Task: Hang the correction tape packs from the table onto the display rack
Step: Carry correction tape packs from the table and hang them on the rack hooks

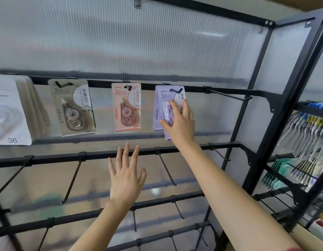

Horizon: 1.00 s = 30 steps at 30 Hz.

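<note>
Your left hand point(127, 171) hovers empty with fingers spread, below the hung peach pack point(127, 107) and down-left of the purple pack point(163, 98). Your right hand point(178, 122) pinches that purple pack by its lower half, its hanging hole up at a hook point(175, 90) on the rack point(289, 105). It looks light, flat and slightly bendy, so hold the card edges, leaving the hole clear.

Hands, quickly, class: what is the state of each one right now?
Left hand: open, fingers spread, holding nothing.
Right hand: grips the front purple correction tape pack.
</note>
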### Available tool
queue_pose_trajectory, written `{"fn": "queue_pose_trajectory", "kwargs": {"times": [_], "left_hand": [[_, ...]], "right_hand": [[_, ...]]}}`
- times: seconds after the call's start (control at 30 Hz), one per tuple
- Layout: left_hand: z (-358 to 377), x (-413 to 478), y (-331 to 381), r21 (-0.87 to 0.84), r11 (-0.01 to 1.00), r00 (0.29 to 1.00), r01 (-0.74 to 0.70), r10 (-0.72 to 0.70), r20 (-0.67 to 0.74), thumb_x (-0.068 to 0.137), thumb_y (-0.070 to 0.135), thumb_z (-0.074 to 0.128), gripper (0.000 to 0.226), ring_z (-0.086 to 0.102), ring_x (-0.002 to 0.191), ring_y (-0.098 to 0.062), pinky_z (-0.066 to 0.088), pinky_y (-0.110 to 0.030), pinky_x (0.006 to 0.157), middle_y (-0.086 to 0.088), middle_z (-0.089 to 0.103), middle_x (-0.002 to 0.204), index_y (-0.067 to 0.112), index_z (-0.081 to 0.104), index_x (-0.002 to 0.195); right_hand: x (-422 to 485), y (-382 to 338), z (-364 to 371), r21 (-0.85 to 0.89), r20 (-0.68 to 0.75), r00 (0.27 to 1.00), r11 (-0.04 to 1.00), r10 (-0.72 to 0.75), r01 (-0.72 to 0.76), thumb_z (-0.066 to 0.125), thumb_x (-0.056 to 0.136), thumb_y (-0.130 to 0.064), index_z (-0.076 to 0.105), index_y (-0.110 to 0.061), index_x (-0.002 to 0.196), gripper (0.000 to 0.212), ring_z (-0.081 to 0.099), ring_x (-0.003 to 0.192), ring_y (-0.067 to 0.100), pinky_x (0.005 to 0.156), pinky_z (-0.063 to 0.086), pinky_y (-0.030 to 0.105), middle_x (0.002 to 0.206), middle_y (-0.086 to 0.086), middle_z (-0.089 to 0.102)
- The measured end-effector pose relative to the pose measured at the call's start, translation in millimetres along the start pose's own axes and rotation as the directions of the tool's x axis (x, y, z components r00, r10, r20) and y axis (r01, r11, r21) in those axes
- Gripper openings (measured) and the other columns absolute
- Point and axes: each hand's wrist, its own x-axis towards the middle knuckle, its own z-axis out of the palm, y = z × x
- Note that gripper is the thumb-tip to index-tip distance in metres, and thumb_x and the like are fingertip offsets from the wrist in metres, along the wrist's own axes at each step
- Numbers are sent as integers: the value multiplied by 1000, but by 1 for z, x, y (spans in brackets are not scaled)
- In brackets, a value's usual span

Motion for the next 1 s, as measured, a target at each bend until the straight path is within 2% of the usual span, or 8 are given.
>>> {"fn": "queue_pose_trajectory", "kwargs": {"times": [0.2,0.33,0.5,0.67,0.77,0.83,0.93,1.0], "left_hand": [[5,1,-2,-3,1000,1000,16,-16,-11,97,42,41,70,-23,141,-17,-19,-41,110,1,-17,157,30,-6,149],[6,0,-3,35,999,999,42,-43,5,98,44,36,68,-15,146,-22,-18,-42,111,-3,-10,160,29,-3,152],[4,0,-3,22,999,999,36,-37,13,98,43,35,66,-12,147,-23,-17,-42,111,-4,-6,161,27,2,153],[-9,-6,0,-30,998,998,-55,54,-37,97,32,47,60,3,148,-25,-15,-41,115,-8,14,159,20,22,151],[-11,-19,0,45,994,995,-100,99,23,99,38,39,64,-19,144,-20,-23,-42,112,-6,-1,161,24,8,153],[-10,-41,0,50,984,984,-172,170,43,99,37,40,63,-23,140,-22,-26,-43,111,-6,-5,159,22,9,152],[-5,-86,1,-34,953,952,-302,304,43,95,26,52,57,0,143,-32,-8,-54,114,-15,15,156,14,32,147],[3,-117,2,-67,950,945,-305,311,105,92,23,59,60,1,143,-32,-3,-55,114,-16,18,156,12,35,146]], "right_hand": [[15,-3,13,-47,78,997,999,13,-9,60,91,-38,23,-25,149,70,15,142,31,106,33,43,158,13,2],[14,-5,16,-46,201,976,996,80,-72,54,94,-34,3,-34,151,76,4,144,38,108,30,53,158,12,-9],[-10,-3,14,-108,187,976,990,107,-88,49,97,-35,-7,-31,151,78,9,144,37,110,29,56,159,12,-6],[-61,-2,12,-88,270,957,993,103,-82,49,96,-39,-3,-24,152,78,4,146,33,115,20,53,159,12,-4],[-101,-1,7,-77,260,960,993,101,-84,49,96,-37,1,-24,152,75,4,146,32,116,18,49,159,12,-2],[-130,2,1,-41,272,956,994,113,-105,49,96,-36,3,-25,152,73,6,145,32,116,15,48,160,10,-1],[-177,7,-11,-17,290,948,991,133,-134,49,96,-35,4,-27,152,72,6,146,31,116,11,48,160,8,0],[-212,12,-17,-56,311,936,987,163,-153,48,96,-36,4,-27,152,71,5,146,30,116,9,49,160,8,0]]}}
